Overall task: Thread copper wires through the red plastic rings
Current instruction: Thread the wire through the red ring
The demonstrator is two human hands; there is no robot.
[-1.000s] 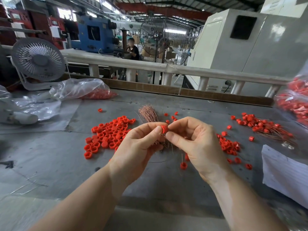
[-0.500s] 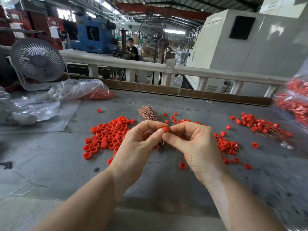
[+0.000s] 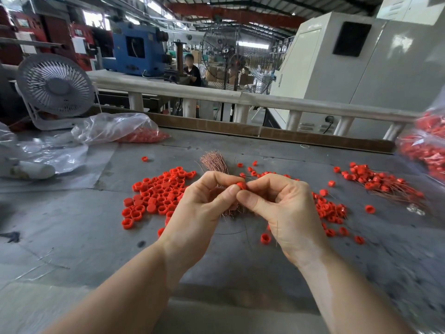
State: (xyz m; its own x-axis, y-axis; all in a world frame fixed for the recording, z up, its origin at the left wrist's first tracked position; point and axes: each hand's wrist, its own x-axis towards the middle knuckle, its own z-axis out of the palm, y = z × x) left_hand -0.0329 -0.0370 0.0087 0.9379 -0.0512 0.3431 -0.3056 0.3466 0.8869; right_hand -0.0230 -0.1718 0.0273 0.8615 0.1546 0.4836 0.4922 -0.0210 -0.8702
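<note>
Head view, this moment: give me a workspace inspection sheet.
Surface: grey worktable, scuffed.
Job's things: held red ring; copper wire bundle; loose ring pile; threaded rings at right.
Clutter: plastic bags of rings; stray wire offcuts.
Grippers: left hand and right hand, fingers pinching the ring between them.
Cables: plug and cord on the cabinet behind.
Surroundings: desk fan, railing, seated person, machines.

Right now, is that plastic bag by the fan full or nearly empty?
Nearly empty. The plastic bag lies collapsed on the table beside the fan, with red rings only in its right end.
</note>
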